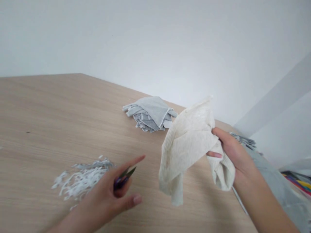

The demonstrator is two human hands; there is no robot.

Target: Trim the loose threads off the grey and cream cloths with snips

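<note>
My left hand (110,192) has small thread snips (123,179) tucked in its palm. Their purple handle and pointed dark blades show between the fingers, while the index finger and thumb stretch outward. My right hand (233,152) grips a cream, ribbed piece of fabric (189,139), pinching it between thumb and fingers. The cloth hangs in folds above the table, with a narrow strip dangling at its lower left and a rolled, tube-like end below the right hand. A gap separates the snips from the fabric.
White and grey thread-like scraps (85,179) lie heaped beside my left hand. Grey fabric pieces (152,113) are stacked near the wall. More grey cloth (267,174) spreads at the right, near some colourful strips (298,183). The wooden table (60,113) meets a white wall.
</note>
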